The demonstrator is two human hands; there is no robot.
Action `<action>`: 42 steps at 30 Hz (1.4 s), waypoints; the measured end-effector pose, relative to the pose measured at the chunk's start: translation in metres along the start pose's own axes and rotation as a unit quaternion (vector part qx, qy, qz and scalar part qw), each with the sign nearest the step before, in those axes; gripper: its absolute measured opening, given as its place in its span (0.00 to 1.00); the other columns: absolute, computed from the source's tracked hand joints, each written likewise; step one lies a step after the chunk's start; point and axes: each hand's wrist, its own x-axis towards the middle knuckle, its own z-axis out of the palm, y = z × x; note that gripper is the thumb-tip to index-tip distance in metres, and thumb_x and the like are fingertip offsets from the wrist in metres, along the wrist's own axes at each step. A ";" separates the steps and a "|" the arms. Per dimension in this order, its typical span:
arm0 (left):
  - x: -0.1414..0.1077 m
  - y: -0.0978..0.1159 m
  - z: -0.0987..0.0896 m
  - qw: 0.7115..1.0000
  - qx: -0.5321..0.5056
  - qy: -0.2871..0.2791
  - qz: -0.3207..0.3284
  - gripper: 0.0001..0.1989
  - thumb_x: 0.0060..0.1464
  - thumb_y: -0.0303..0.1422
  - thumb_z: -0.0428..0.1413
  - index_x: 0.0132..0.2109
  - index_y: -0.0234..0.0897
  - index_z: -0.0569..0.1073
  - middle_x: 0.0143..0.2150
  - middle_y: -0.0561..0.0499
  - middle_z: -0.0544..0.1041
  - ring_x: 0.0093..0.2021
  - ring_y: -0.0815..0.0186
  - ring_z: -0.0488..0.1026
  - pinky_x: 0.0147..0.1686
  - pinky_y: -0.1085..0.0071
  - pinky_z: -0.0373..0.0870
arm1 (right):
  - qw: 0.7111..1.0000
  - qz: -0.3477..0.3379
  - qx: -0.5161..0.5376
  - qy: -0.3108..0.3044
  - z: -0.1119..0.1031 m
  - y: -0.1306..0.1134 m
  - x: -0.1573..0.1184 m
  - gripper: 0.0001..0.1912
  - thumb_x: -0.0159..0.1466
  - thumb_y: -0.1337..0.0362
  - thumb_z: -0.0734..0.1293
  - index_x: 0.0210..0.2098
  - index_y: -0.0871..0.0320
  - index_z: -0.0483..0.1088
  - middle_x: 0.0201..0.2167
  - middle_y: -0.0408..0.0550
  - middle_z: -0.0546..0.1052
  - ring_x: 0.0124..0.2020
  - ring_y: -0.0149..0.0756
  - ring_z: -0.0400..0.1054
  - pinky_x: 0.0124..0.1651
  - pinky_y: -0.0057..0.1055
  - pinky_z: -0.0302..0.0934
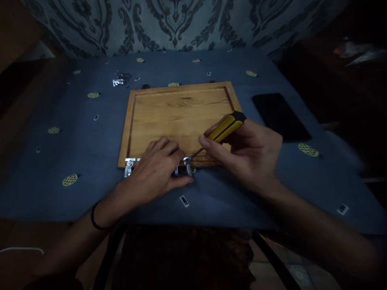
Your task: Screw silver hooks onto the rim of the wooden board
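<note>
Currently screwdriver [227, 126] pinched in R hand [244, 151] fingers, tip at metal hinge [187, 162] — wooden panel [178, 121] steadied w/ L hand [160, 165], fingers bent.

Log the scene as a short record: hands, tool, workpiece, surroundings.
left hand: at near edge of board, grip partly hidden
right hand: holding screwdriver
screwdriver tip: at right hinge
left hinge: board's near left corner
metal parts: beyond board, leftward
black slab: right of board
light: dim

Wooden panel [178, 121] on table [90, 153]; phone [281, 117] right of panel; metal parts [121, 79] behind, left.
</note>
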 end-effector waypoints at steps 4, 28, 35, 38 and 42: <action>0.001 0.000 0.000 1.000 0.005 -0.002 -0.001 0.20 0.62 0.46 0.67 0.50 0.34 0.78 0.46 0.45 0.77 0.50 0.52 0.71 0.49 0.55 0.72 | 1.000 0.006 -0.018 -0.013 -0.002 -0.001 0.000 0.19 0.62 0.47 0.78 0.26 0.50 0.70 0.24 0.41 0.73 0.24 0.35 0.68 0.29 0.37 0.63; 0.003 0.001 -0.003 0.999 -0.025 -0.018 -0.017 0.20 0.60 0.44 0.68 0.50 0.33 0.79 0.51 0.43 0.79 0.54 0.50 0.72 0.54 0.53 0.70 | 1.000 -0.007 -0.022 -0.013 -0.002 -0.002 0.001 0.17 0.62 0.49 0.79 0.28 0.49 0.72 0.23 0.40 0.73 0.24 0.36 0.67 0.28 0.38 0.63; 0.007 0.000 -0.006 0.999 -0.038 -0.031 -0.018 0.17 0.59 0.43 0.69 0.47 0.35 0.79 0.49 0.45 0.79 0.54 0.51 0.72 0.53 0.55 0.69 | 1.000 -0.018 -0.017 -0.012 -0.002 -0.004 0.001 0.17 0.62 0.53 0.79 0.26 0.50 0.70 0.24 0.40 0.73 0.25 0.35 0.67 0.28 0.37 0.61; 0.009 0.000 -0.007 0.998 -0.040 -0.036 -0.016 0.18 0.59 0.43 0.70 0.47 0.35 0.80 0.45 0.47 0.79 0.52 0.52 0.72 0.52 0.56 0.68 | 1.000 -0.007 0.002 -0.012 -0.001 -0.004 0.002 0.18 0.61 0.53 0.80 0.26 0.51 0.71 0.23 0.39 0.72 0.23 0.34 0.67 0.27 0.36 0.60; 0.011 0.000 -0.007 0.998 -0.039 -0.042 -0.020 0.17 0.59 0.44 0.70 0.46 0.36 0.80 0.43 0.48 0.78 0.51 0.52 0.72 0.51 0.57 0.68 | 1.000 0.000 0.019 0.018 0.001 -0.004 -0.001 0.17 0.61 0.51 0.80 0.27 0.51 0.72 0.24 0.39 0.73 0.22 0.32 0.67 0.25 0.34 0.61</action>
